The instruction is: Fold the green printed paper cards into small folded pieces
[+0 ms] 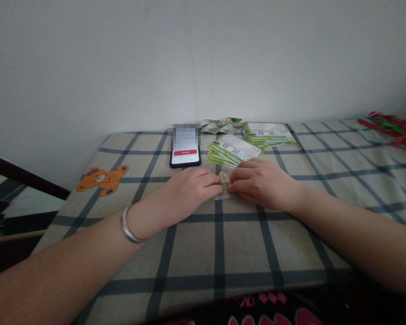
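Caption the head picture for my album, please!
Left hand and right hand hold a paper, with phone and cards beyond.

Two hands [203, 184] [257, 181], one phone [185, 155], one bracelet [126, 227]

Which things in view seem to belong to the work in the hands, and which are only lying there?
Probably part of the work:
small paper between the left fingers and right fingers
fanned green-and-white cards
stacked cards behind them
folded green pieces by the wall

Probably just lying about:
phone
orange bear
red-and-green thing at far right
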### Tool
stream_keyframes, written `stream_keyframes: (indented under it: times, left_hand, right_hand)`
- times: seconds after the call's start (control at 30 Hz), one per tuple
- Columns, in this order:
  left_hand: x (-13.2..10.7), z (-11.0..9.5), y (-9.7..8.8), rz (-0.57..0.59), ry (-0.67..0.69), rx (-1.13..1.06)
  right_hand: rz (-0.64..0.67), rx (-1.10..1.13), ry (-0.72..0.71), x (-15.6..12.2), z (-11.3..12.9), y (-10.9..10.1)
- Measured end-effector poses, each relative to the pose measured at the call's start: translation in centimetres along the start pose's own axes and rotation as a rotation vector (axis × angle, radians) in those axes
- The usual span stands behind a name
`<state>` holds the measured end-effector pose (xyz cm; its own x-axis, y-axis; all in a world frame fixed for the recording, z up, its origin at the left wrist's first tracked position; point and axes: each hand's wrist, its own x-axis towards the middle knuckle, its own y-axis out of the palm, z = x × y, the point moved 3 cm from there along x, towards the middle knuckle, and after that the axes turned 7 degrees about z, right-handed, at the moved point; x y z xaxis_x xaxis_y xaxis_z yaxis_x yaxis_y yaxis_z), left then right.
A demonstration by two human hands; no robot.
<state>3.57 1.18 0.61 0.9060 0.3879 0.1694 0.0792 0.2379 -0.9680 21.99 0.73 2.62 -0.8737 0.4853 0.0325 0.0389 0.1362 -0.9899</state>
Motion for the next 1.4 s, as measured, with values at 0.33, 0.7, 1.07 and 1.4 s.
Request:
stream_keyframes:
  times: [0.33, 0.7, 1.07, 1.4]
  left_hand:
    - [-0.3, 0.5, -0.8, 0.004, 0.049, -0.069]
    - [-0.7, 1.4, -2.0, 0.049, 0.066, -0.152]
    - [-1.0, 1.5, -2.2, 0.044, 0.083, -0.128]
    - [-1.4, 2.4, -1.8, 0.059, 0.045, -0.247]
  right_hand:
    - [0.038, 0.024, 0.006, -0.9, -0.7, -0.4]
    - [0.046, 0.093, 0.092, -2.1, -1.3, -1.1]
    - [0.083, 0.162, 0.109, -2.6, -2.1, -1.1]
    - [0.114, 0.167, 0.104, -2.9, -2.6, -1.3]
